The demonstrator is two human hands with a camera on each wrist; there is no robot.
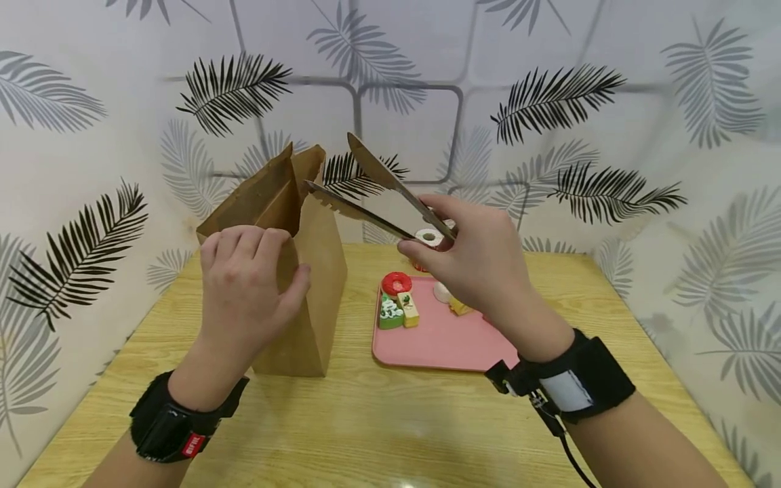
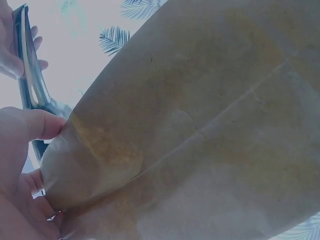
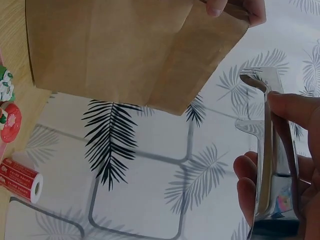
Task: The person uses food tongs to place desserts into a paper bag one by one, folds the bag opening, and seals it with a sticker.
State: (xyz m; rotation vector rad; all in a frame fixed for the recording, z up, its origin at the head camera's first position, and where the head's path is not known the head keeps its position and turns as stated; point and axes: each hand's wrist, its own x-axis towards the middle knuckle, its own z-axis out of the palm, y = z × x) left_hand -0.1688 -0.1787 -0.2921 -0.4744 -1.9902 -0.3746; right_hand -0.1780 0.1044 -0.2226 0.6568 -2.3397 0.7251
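An upright brown paper bag (image 1: 326,285) stands on the left of the table with its top open. My left hand (image 1: 244,285) grips its near rim, thumb on one side of the paper and fingers on the other, as the left wrist view shows. Metal tongs (image 1: 373,166) are held in my right hand (image 1: 482,254), thumb on one arm and fingers on the other. Their arms stand spread apart with nothing between the tips. The tips point left, beside and above the bag's opening.
A pink tray (image 1: 439,349) carries a red donut (image 1: 396,283), a green cake slice (image 1: 390,315), a yellow cake piece (image 1: 409,312) and other food pieces, partly hidden by my right hand. Behind it stands a red-and-white label roll (image 3: 20,181). Leaf-patterned covering surrounds the wooden table (image 1: 390,420).
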